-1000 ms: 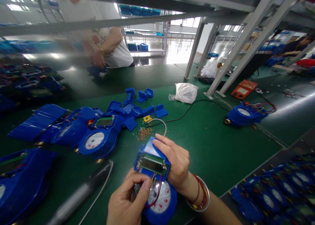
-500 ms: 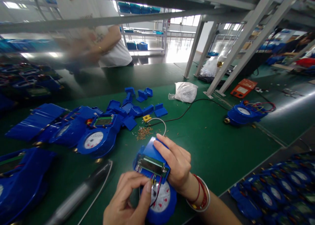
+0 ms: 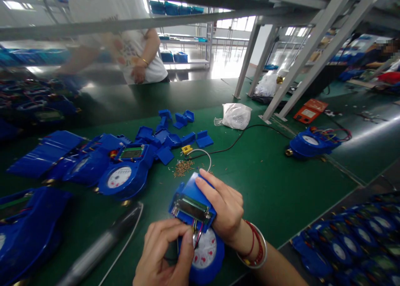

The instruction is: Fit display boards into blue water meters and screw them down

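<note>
A blue water meter [image 3: 203, 259] with a round white dial lies before me on the green bench. Its upper housing [image 3: 195, 186] carries a circuit board with a dark display [image 3: 192, 209]. My right hand [image 3: 223, 206] is wrapped round the right side of that housing, fingers over its top. With thumb and forefinger together, my left hand [image 3: 167, 250] pinches the thin coloured wires [image 3: 196, 227] running below the board, at the dial's upper left edge. The exact grip point is hidden by my fingertips. A pile of small brass-coloured screws [image 3: 183, 168] lies just beyond the meter.
More blue meters [image 3: 121, 175] stand at left, beside loose blue covers [image 3: 164, 138]. A dark power screwdriver [image 3: 103, 246] hangs blurred at lower left. Further off are a white bag [image 3: 236, 116], another meter [image 3: 309, 143] and an orange box [image 3: 309, 111]. A co-worker [image 3: 125, 48] stands across the bench.
My left hand has shifted slightly right, and the wires have moved a little over the dial. My right hand keeps its hold. The co-worker's arms have moved apart.
</note>
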The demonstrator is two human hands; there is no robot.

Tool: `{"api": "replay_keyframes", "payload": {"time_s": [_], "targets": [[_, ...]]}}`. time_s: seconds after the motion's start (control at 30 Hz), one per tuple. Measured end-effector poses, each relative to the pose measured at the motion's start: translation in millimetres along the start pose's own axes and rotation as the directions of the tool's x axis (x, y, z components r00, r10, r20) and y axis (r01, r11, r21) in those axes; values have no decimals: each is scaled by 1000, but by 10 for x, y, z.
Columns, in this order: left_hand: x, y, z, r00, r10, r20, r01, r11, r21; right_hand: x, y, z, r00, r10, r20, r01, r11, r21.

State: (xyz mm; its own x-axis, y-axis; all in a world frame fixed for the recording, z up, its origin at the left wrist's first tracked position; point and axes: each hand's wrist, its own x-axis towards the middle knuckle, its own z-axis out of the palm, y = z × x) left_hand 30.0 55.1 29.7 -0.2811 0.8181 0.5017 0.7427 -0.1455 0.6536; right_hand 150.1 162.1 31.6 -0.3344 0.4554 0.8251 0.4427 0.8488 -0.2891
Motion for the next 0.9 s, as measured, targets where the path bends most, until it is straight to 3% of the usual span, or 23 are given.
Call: {"api": "replay_keyframes", "payload": {"time_s": [0.13, 0.5, 0.77, 0.9], "targets": [[-13, 24, 3, 998, -56, -35, 56, 998, -14, 2, -6, -11, 1000, 1, 4, -1, 1000, 12], [-16, -28, 40, 996, -45, -72, 47, 999, 18, 30, -14, -20, 1000, -15, -20, 14, 1000, -21], [-21, -28, 32, 996, 62, -70, -60, 998, 31, 1, -14, -20, 1000, 12, 13, -13, 1000, 4], [-28, -47, 38, 996, 60, -67, -58, 998, 29, -1, -16, -10, 1000, 25, 13, -25, 1000, 4]]}}
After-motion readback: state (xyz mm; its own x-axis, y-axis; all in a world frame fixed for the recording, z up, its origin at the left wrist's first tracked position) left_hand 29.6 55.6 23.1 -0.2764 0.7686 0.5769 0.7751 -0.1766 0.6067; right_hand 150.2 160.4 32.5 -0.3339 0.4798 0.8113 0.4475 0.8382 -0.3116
